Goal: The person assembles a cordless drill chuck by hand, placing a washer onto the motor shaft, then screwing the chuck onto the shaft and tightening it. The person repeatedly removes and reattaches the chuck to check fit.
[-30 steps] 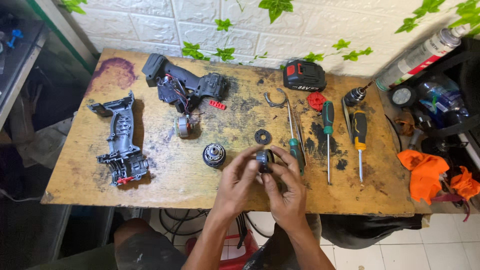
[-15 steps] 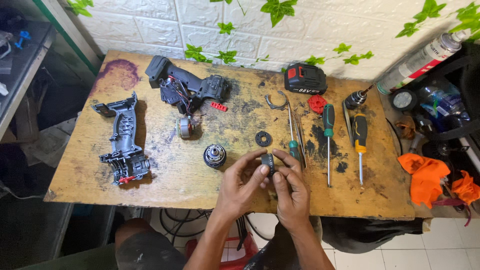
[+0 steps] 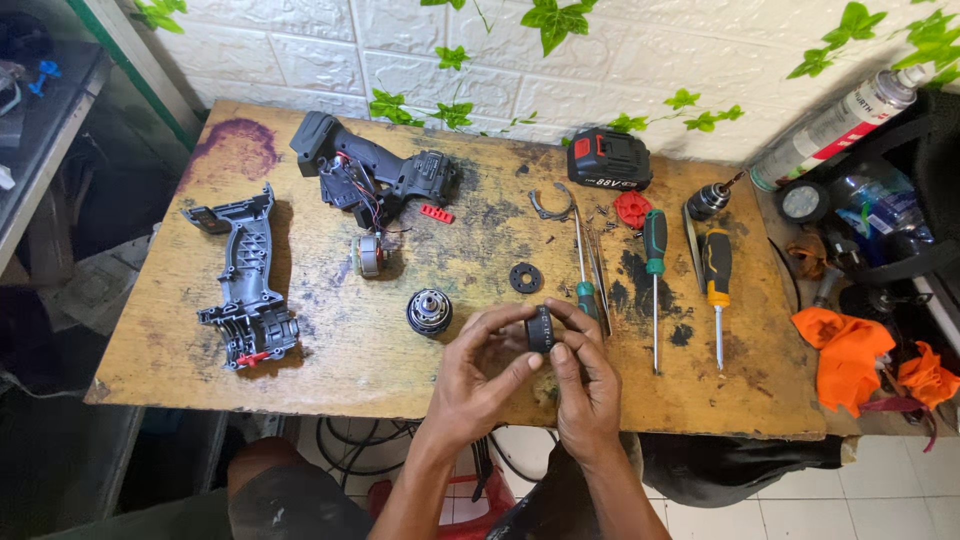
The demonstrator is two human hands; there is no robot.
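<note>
Left hand [image 3: 478, 372] & right hand [image 3: 583, 378] pinch a small black ring-shaped part [image 3: 540, 328] betw. fingertips, above the workbench [image 3: 330, 370] front edge. Gearbox unit [image 3: 428, 311] lies just left; green-handled screwdriver [image 3: 585, 290] just right.

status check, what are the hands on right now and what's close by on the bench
Left hand and right hand both gripping a small black ring part. Held just above the wooden table. Round gear piece lies apart, left of them.

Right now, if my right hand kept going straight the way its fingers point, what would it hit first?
Probably the green-handled screwdriver. The right hand points up the table, fingertips on the small black ring part, and that handle lies just beyond it, though depth is hard to judge.
</note>
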